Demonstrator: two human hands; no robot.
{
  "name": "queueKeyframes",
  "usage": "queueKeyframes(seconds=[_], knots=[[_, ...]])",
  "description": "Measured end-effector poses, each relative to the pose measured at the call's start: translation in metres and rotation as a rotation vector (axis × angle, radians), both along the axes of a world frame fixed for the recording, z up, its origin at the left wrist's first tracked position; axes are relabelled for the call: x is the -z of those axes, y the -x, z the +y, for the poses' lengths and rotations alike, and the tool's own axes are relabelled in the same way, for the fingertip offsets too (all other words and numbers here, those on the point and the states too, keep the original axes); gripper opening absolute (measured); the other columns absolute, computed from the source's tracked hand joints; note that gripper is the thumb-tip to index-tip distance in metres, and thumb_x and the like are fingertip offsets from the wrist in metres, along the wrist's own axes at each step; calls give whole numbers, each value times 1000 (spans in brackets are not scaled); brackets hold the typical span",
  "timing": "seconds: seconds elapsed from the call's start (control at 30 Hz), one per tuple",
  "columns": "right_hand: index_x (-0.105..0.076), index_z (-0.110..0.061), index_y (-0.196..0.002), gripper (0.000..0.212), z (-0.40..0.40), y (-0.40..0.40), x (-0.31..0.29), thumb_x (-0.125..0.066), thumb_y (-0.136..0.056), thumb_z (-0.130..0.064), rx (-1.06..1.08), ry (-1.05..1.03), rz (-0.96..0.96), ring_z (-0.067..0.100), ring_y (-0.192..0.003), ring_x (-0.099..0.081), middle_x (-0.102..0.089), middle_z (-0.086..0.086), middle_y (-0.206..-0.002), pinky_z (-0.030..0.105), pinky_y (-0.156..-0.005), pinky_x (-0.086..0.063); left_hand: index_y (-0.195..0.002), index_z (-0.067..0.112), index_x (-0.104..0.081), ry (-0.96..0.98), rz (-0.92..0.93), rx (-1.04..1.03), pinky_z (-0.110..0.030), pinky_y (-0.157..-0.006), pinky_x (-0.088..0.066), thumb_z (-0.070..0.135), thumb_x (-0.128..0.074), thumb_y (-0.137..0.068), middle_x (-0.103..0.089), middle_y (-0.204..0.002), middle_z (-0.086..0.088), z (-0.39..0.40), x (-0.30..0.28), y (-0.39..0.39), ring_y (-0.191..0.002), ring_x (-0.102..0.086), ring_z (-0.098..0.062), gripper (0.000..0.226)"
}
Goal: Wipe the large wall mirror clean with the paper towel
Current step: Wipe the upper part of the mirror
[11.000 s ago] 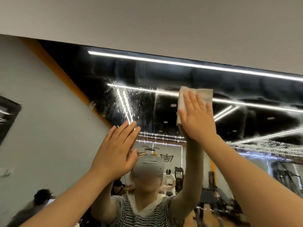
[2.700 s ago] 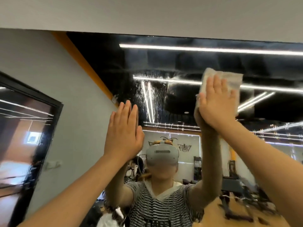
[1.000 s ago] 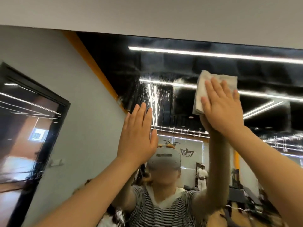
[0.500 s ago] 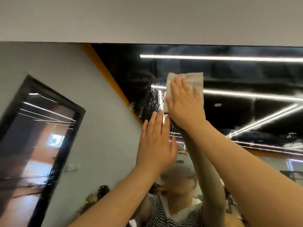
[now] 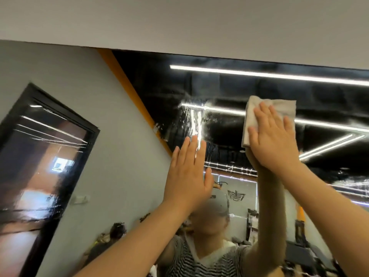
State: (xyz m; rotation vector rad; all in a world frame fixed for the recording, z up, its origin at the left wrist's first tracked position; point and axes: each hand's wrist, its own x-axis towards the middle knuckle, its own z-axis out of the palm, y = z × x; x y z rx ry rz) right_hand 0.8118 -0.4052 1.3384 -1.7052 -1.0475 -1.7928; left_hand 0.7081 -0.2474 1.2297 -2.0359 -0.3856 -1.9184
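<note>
Overhead, the right hand (image 5: 273, 139) is pressing a folded paper towel (image 5: 257, 116) flat against the mirror (image 5: 229, 90), fingers straight and spread over the sheet. The towel is sitting high on the glass, a little below the mirror's top edge, its top and left side showing past the fingers. Left of the towel and lower, the left hand (image 5: 189, 176) is lying flat with its palm toward the mirror, fingers straight and held together, holding nothing; actual contact with the glass cannot be told. Between the two hands, left of the towel, a wet streaked patch (image 5: 194, 120) is glinting on the glass. Above the mirror, a plain grey wall (image 5: 179, 23) is filling the top of the view. Far left of the towel, the mirror is reflecting a black-framed doorway (image 5: 40, 166). Below the towel, the reflection is showing the person's own arm and striped shirt (image 5: 201, 262). Bright light strips (image 5: 279, 75) are reflecting above and right of the towel.
</note>
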Motion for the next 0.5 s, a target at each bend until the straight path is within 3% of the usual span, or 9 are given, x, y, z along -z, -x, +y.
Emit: queueKeyframes(seconds=[0.1,0.2,0.23,0.37,0.5], knots=[[-25,-13,-152,62,3,1,1,-17,-97,-41,10,-27,9,24,-149,-13,-19,9,-161,47,-119,-9,-153,15,-22,-6,22,83,-39,-115,8,45,-17,-87,-16,-161,-8,-2,-3,11,-145,4,-16,73],[-23,-13,-153,63,2,0,0,-17,-97,-42,18,-14,10,24,-149,-12,-18,9,-161,47,-119,-6,-142,14,-44,-86,-6,-1,-52,-112,-4,37,-33,-87,-40,-151,-9,17,-1,40,-144,-27,-28,61],[-22,-13,-153,63,2,0,0,-17,-97,-42,19,-13,13,24,-149,-12,-17,9,-161,47,-119,-5,-141,13,-45,-84,-29,-27,-54,-111,-6,34,-36,-87,-43,-149,-11,33,0,50,-142,-29,-30,59],[-15,-15,-155,65,4,-2,0,-14,-97,-43,47,-17,24,23,-149,-8,-13,8,-162,46,-119,-3,-146,7,-34,67,-104,-149,-55,-114,-12,39,-30,-89,-35,-152,-16,105,4,92,-145,-21,-31,66],[-11,-14,-155,66,13,2,1,-10,-96,-43,96,-59,52,26,-149,-8,-10,9,-162,47,-118,-5,-153,11,-20,229,-137,-48,-43,-120,-1,56,-11,-88,-14,-162,-8,129,11,99,-148,-3,-20,80]])
